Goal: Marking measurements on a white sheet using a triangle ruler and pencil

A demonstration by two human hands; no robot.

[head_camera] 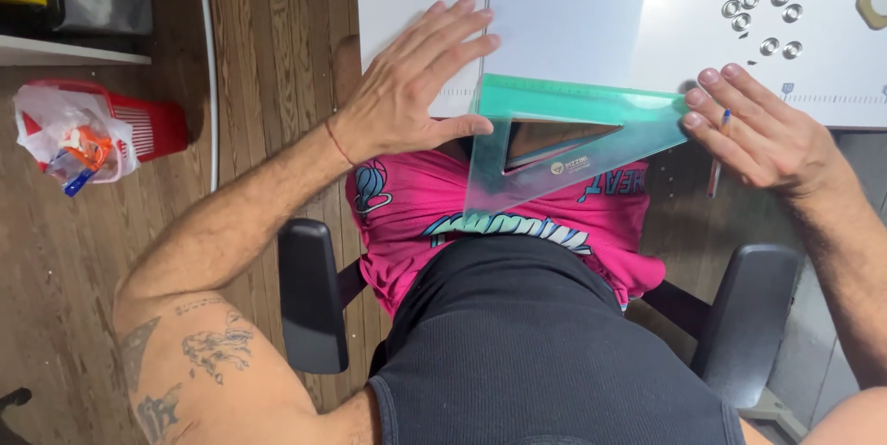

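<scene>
A clear green triangular set square lies with its long edge along the near edge of a white table, most of it overhanging my lap. My left hand lies flat, fingers spread, on a pale sheet and touches the set square's left corner. My right hand holds a thin pen between its fingers, and its fingertips press the set square's right corner.
Several silver metal eyelets are scattered on the table at the top right. A red basket with a plastic bag stands on the wooden floor at left. Black chair armrests flank my lap.
</scene>
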